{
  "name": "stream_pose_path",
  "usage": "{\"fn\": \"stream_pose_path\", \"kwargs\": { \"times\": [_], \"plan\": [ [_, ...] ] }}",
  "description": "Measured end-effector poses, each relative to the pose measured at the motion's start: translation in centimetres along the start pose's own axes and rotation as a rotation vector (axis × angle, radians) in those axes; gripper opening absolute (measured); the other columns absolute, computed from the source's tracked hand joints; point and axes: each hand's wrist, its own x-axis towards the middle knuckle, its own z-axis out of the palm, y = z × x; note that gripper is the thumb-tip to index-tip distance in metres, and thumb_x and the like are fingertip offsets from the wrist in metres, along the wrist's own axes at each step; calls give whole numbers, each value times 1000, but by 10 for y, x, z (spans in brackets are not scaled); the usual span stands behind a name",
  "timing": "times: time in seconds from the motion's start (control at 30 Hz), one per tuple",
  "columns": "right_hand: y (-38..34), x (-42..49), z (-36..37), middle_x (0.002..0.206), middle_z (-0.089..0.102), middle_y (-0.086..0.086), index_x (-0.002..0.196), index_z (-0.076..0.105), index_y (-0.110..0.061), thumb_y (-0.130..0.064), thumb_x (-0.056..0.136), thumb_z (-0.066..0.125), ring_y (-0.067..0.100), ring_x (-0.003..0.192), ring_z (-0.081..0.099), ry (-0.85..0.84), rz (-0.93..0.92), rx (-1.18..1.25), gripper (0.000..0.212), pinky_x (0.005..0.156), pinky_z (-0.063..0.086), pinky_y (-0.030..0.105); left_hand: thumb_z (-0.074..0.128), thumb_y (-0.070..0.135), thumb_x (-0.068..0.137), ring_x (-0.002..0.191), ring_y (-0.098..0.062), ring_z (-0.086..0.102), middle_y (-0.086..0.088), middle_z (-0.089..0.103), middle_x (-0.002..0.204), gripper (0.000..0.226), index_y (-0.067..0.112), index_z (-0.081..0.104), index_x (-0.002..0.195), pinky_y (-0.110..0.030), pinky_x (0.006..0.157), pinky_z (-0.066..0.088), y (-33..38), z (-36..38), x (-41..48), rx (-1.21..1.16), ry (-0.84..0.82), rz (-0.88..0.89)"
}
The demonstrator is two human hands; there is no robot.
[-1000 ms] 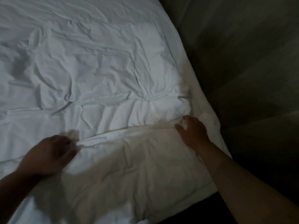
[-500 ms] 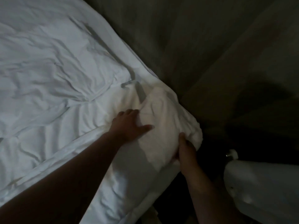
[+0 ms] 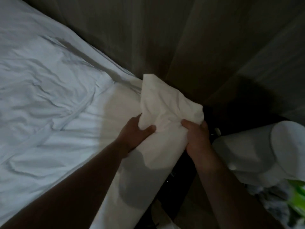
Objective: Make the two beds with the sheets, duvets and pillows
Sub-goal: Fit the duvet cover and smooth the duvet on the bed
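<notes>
A white duvet (image 3: 49,100) lies crumpled over the bed, filling the left of the view. Its near right corner (image 3: 165,103) is lifted off the mattress edge and bunched up. My left hand (image 3: 137,131) grips the left side of that corner, thumb on top of the cloth. My right hand (image 3: 196,136) grips the right side of the same corner, fingers curled into the fabric. A flatter white layer (image 3: 132,182) hangs down the bed's side under my left forearm.
A dark wall or headboard panel (image 3: 181,38) runs behind the bed. A white rounded object (image 3: 257,149) stands at the right, close to my right wrist. Something green (image 3: 298,195) and patterned cloth lie at the lower right. The gap beside the bed is dark.
The view swung right towards the bed's corner. My left hand moved from the flat duvet to the corner; both hands closed on it and raised it off the bed.
</notes>
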Motion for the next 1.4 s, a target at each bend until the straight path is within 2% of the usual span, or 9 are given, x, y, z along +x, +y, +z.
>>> {"fn": "stream_pose_path", "kwargs": {
  "times": [0.13, 0.3, 0.4, 0.5, 0.7, 0.9, 1.07, 1.3, 1.4],
  "plan": [
    [25, 1, -25, 123, 62, 1, 126, 60, -18, -13, 90, 69, 18, 106, 60, 167, -55, -223, 37, 85, 47, 22, 64, 65, 76, 105, -9, 65, 16, 70, 112, 58, 41, 55, 127, -41, 96, 52, -11, 28, -4, 84, -159, -6],
    [42, 12, -8, 149, 37, 18, 152, 31, -12, -42, 86, 68, 36, 136, 38, 309, -200, -889, 81, 111, 34, 44, 35, 94, 69, 112, -29, 60, -5, 65, 121, 86, 25, 57, 117, -39, 93, 47, -31, 1, -7, 574, -47, -233],
    [36, 1, 21, 159, 26, 14, 154, 29, -18, -59, 92, 53, 30, 146, 22, -49, -513, -1291, 78, 120, 18, 46, 34, 103, 54, 111, -24, 62, -4, 68, 120, 109, 21, 63, 119, -35, 94, 48, -52, -33, -23, 524, -206, -325],
    [41, -3, 52, 164, 8, 12, 157, 11, -30, -69, 89, 48, 32, 148, 12, -350, -440, -1455, 86, 119, 13, 46, 63, 72, 75, 99, -16, 65, 2, 70, 106, 53, 28, 68, 104, -25, 81, 45, -80, -62, -53, 488, -284, -359],
    [38, 2, 100, 112, 59, 8, 106, 55, -17, -22, 100, 48, 29, 104, 59, -502, -662, -1561, 11, 80, 44, 34, 56, 47, 95, 88, -26, 66, -5, 71, 88, 34, 15, 68, 90, -37, 78, 51, -108, -110, -93, 411, 217, -217],
    [35, -18, 198, 114, 57, 14, 112, 51, -10, -26, 103, 41, 34, 104, 57, -541, -769, -1366, 20, 84, 45, 41, 52, 54, 92, 78, -35, 67, -7, 67, 73, 37, 19, 56, 79, -39, 62, 48, -120, -205, -97, 674, 451, -128],
    [70, -25, 238, 134, 48, 22, 138, 46, -8, -33, 100, 45, 39, 124, 45, -703, -717, -1485, 45, 104, 38, 44, 44, 62, 94, 126, -27, 55, -5, 63, 133, 52, 25, 64, 122, -35, 102, 40, -161, -222, -89, 528, 302, -261],
    [102, -35, 232, 153, 33, 24, 150, 36, -17, -66, 85, 33, 40, 137, 32, -747, -1065, -1549, 82, 112, 28, 53, 20, 102, 56, 79, -18, 63, 2, 68, 76, 103, 13, 68, 76, -37, 78, 45, -203, -231, -211, 314, 323, -580],
    [118, -51, 252, 152, 41, 16, 143, 48, -25, -70, 83, 42, 39, 138, 37, -889, -1277, -1488, 75, 113, 26, 57, 39, 90, 65, 72, -18, 66, 2, 68, 66, 78, 19, 70, 74, -28, 68, 45, -219, -222, -259, 259, 352, -601]
  ]
}}
